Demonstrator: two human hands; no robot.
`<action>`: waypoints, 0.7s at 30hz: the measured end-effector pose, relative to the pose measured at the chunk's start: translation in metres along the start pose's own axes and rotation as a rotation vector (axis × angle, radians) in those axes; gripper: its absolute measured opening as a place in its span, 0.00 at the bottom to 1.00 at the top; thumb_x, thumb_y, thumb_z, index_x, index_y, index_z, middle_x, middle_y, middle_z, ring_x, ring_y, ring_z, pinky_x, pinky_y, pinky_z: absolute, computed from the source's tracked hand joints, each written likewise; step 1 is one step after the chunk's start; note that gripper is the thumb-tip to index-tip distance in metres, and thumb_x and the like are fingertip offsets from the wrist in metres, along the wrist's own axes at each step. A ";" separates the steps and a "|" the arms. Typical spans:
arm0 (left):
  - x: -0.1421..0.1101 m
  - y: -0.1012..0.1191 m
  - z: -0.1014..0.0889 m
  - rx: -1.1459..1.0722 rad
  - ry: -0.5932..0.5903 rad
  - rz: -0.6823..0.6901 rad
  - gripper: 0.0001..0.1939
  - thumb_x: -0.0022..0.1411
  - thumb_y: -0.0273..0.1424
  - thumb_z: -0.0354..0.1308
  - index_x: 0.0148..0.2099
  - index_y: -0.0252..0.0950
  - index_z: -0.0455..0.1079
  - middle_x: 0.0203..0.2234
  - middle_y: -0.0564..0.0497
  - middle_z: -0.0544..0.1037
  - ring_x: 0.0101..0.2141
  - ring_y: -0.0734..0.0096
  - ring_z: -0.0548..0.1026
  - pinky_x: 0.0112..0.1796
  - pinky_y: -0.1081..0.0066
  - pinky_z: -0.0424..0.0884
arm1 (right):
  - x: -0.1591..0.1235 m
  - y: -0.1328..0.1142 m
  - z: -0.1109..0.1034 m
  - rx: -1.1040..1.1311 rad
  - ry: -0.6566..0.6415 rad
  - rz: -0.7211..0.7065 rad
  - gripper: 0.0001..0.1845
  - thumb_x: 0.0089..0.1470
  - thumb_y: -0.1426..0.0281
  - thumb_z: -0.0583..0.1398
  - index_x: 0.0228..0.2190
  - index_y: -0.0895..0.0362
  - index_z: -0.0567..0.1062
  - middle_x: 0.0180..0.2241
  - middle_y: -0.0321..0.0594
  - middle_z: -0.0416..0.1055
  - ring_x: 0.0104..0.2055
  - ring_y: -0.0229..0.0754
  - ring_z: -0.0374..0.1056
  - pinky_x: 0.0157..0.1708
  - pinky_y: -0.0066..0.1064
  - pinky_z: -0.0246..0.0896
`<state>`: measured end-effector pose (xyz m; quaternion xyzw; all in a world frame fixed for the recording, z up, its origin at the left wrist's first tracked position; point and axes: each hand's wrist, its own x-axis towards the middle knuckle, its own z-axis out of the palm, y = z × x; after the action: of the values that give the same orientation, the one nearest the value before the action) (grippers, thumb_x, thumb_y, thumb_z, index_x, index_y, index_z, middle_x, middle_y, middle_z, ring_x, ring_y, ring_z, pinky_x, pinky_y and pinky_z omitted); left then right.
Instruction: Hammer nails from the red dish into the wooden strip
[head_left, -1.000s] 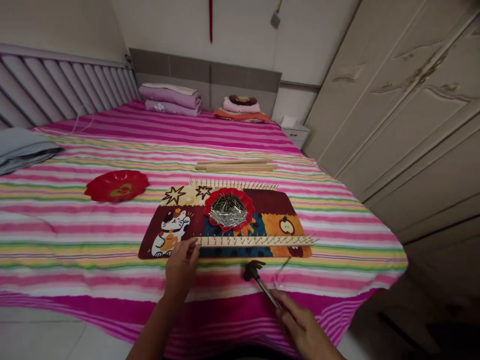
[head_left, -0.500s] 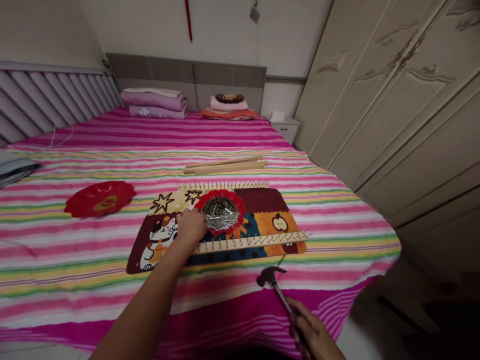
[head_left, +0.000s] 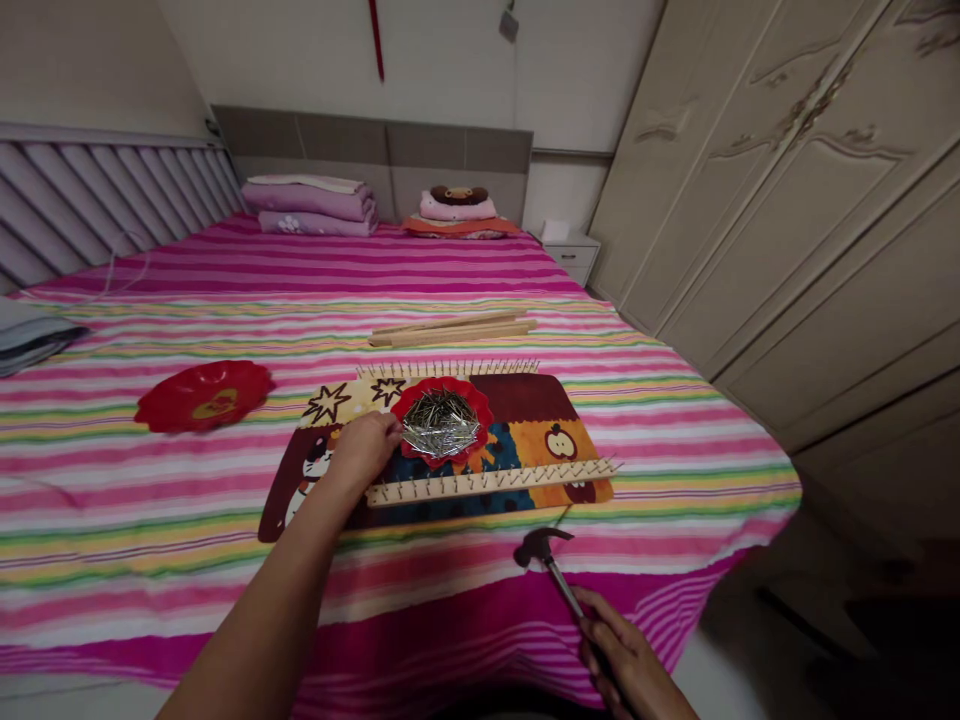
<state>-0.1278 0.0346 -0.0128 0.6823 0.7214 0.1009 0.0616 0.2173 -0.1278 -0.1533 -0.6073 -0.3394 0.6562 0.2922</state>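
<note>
My left hand (head_left: 365, 450) is curled with its fingertips pinched at the left rim of a red scalloped dish (head_left: 442, 423) heaped with small metal nails. What the fingertips hold is too small to make out. Just in front of the dish lies a wooden strip (head_left: 491, 481) studded with a row of nails, on a colourful patchwork mat (head_left: 540, 400). A second nailed strip (head_left: 450, 369) lies along the mat's far edge. My right hand (head_left: 626, 662) grips the handle of a small hammer (head_left: 547, 562), whose head hovers over the bed's near edge.
All this rests on a bed with a pink striped cover (head_left: 300, 290). An empty red dish (head_left: 204, 394) sits to the left, loose wooden sticks (head_left: 450, 330) beyond the mat. Folded bedding (head_left: 311, 204) lies by the headboard. A cream wardrobe (head_left: 787, 200) stands close on the right.
My left hand left the near strip's left end and reached up to the nail dish's rim. The near strip has shifted slightly. The hammer drew back a little toward me.
</note>
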 end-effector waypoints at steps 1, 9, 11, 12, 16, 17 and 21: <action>-0.006 -0.006 -0.002 -0.069 0.017 -0.030 0.09 0.52 0.33 0.50 0.27 0.39 0.70 0.26 0.51 0.76 0.28 0.68 0.71 0.29 0.72 0.60 | -0.001 -0.001 0.001 -0.007 0.003 0.001 0.32 0.46 0.56 0.53 0.52 0.56 0.60 0.13 0.23 0.58 0.08 0.28 0.46 0.05 0.17 0.38; -0.072 -0.051 0.004 -0.442 -0.088 -0.279 0.13 0.46 0.42 0.52 0.27 0.40 0.71 0.19 0.55 0.74 0.23 0.69 0.70 0.25 0.73 0.61 | -0.012 -0.013 0.006 -0.017 0.014 -0.037 0.29 0.49 0.58 0.53 0.52 0.57 0.59 0.15 0.24 0.59 0.09 0.27 0.47 0.06 0.16 0.40; -0.077 -0.051 0.009 -0.422 -0.122 -0.286 0.11 0.45 0.40 0.52 0.26 0.40 0.71 0.20 0.55 0.75 0.25 0.69 0.71 0.27 0.73 0.61 | -0.012 -0.013 0.006 -0.026 0.014 -0.033 0.29 0.50 0.59 0.53 0.52 0.58 0.58 0.15 0.24 0.59 0.09 0.27 0.46 0.06 0.16 0.40; -0.078 -0.050 0.010 -0.394 -0.128 -0.293 0.10 0.45 0.38 0.52 0.25 0.40 0.71 0.20 0.55 0.75 0.25 0.69 0.71 0.27 0.73 0.61 | -0.012 -0.013 0.007 -0.032 0.013 -0.034 0.29 0.50 0.59 0.52 0.52 0.58 0.58 0.15 0.24 0.58 0.09 0.27 0.46 0.06 0.16 0.40; -0.076 -0.039 0.011 -0.249 -0.144 -0.312 0.07 0.46 0.34 0.51 0.23 0.40 0.69 0.21 0.54 0.75 0.26 0.69 0.71 0.27 0.73 0.59 | -0.013 -0.013 0.007 -0.050 0.015 -0.052 0.28 0.51 0.59 0.52 0.51 0.57 0.59 0.15 0.24 0.58 0.09 0.26 0.45 0.06 0.15 0.39; -0.075 -0.037 0.010 -0.219 -0.152 -0.316 0.07 0.47 0.34 0.51 0.23 0.40 0.69 0.21 0.54 0.75 0.26 0.69 0.71 0.27 0.74 0.58 | -0.013 -0.013 0.008 -0.051 0.017 -0.057 0.27 0.51 0.59 0.51 0.51 0.57 0.60 0.15 0.24 0.58 0.09 0.26 0.46 0.06 0.15 0.39; -0.074 -0.030 0.005 -0.135 -0.188 -0.340 0.07 0.49 0.33 0.51 0.25 0.40 0.70 0.22 0.54 0.75 0.26 0.70 0.71 0.26 0.75 0.57 | -0.013 -0.013 0.007 -0.060 0.024 -0.047 0.29 0.49 0.58 0.53 0.51 0.57 0.60 0.15 0.24 0.58 0.09 0.27 0.46 0.06 0.16 0.39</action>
<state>-0.1518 -0.0400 -0.0283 0.5516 0.8088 0.0728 0.1905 0.2111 -0.1312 -0.1353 -0.6155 -0.3698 0.6312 0.2933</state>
